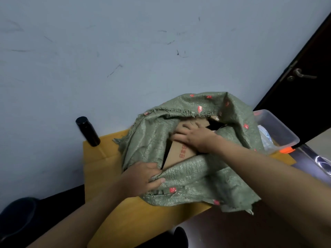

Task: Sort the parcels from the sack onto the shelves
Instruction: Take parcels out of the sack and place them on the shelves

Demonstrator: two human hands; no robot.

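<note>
Head view: first parcel coming out of the sack

Head view shows a green woven plastic sack point(193, 178) slumped on a yellow worktop point(100, 169), mouth gaping toward 12 o'clock. The left hand point(143, 178) is closed on the sack's near lip at 7 o'clock, pinning the fabric down. The right hand point(195, 136) lies spread, fingers open, flat on a brown cardboard parcel with red printing point(179, 151) inside the mouth; nothing shows it gripping yet.

To do this well, the left hand should probably hold the lip low and taut while the right curls over the parcel's far edge and slides it toward 6 o'clock, so the frayed hem does not snag.

Most of the parcel is buried in fabric, and what lies deeper is hidden. No shelves are in sight. A black cylindrical flask point(87, 131) stands at 9 o'clock; a clear plastic tub point(279, 129) at 3 o'clock is partly covered.
</note>
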